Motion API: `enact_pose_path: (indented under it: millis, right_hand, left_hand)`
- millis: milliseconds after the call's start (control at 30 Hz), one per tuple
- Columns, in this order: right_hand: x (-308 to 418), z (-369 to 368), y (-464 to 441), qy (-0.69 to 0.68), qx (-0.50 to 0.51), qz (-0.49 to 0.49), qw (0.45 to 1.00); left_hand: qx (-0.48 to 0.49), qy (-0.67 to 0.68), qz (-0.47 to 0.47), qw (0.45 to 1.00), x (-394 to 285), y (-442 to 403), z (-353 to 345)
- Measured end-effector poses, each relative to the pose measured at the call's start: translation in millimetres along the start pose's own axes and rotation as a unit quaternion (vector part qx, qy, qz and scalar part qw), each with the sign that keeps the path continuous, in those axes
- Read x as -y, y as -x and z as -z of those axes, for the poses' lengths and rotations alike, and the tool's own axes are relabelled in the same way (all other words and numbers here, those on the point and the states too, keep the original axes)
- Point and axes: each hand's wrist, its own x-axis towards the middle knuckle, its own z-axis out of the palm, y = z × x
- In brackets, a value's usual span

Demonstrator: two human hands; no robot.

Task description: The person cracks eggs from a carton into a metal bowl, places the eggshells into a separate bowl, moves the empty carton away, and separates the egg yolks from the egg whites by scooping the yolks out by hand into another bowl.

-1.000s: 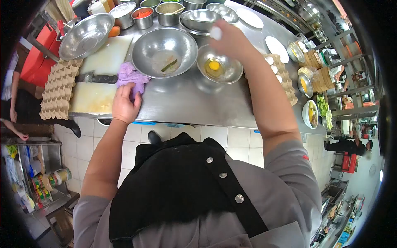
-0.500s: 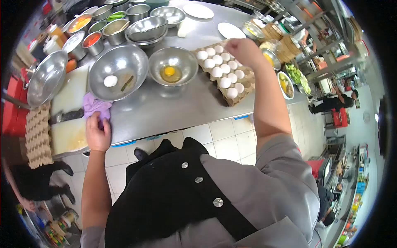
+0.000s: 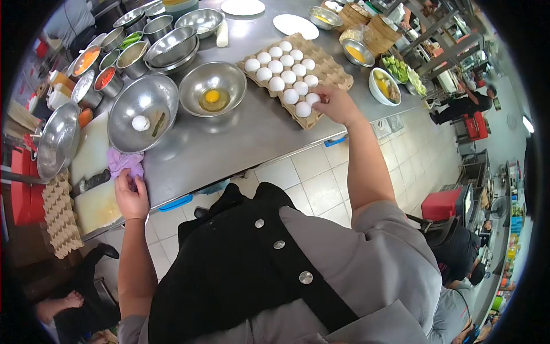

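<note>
Fingers parted, my right hand (image 3: 335, 106) touches an egg (image 3: 313, 98) in the carton (image 3: 338, 74); my left hand (image 3: 132, 198), also parted, rests on purple cloth (image 3: 125, 160).

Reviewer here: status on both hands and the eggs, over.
Right hand at an egg in the carton, grip unclear. Left hand at purple cloth. Yolk in steel bowl. No obstruction seen at the egg.

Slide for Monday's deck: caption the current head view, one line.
Right hand at the eggs in a carton; left hand on a purple cloth.
</note>
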Motion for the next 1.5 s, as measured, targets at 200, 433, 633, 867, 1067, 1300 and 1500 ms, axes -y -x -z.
enact_pose_path:
  millis: [200,433,633,867,1067,1300,1500]
  right_hand:
    - [-2.6,-3.7,18.8,-0.191,-0.064,-0.027,0.979]
    - [17.2,-41.9,97.2,-0.729,0.104,-0.12,0.666]
    - [38.6,-84.1,130.0,-0.078,-0.055,0.007,0.995]
    - [33.7,-112.9,117.3,-0.068,-0.107,0.039,0.991]
    - [70.9,-90.8,45.4,-0.387,-0.028,0.005,0.921]
    - [176.2,-83.6,-70.3,-0.194,0.023,0.153,0.969]
    - [200.2,-115.7,-111.2,0.027,0.077,0.172,0.982]
  left_hand:
    - [0.0,-0.003,-0.007,1.0,3.1,-0.8,-1.2]
    - [0.0,-0.006,-0.017,1.0,7.7,1.4,-5.1]
    - [0.012,0.004,-0.003,1.0,12.0,1.3,-6.8]
    - [-0.005,-0.007,-0.015,1.0,17.0,2.6,-7.6]
    - [-0.011,-0.004,-0.003,1.0,2.5,-0.5,0.1]
    - [-0.006,0.004,0.009,1.0,0.6,-0.3,3.0]
    - [0.001,-0.005,0.003,1.0,2.3,-0.4,5.0]
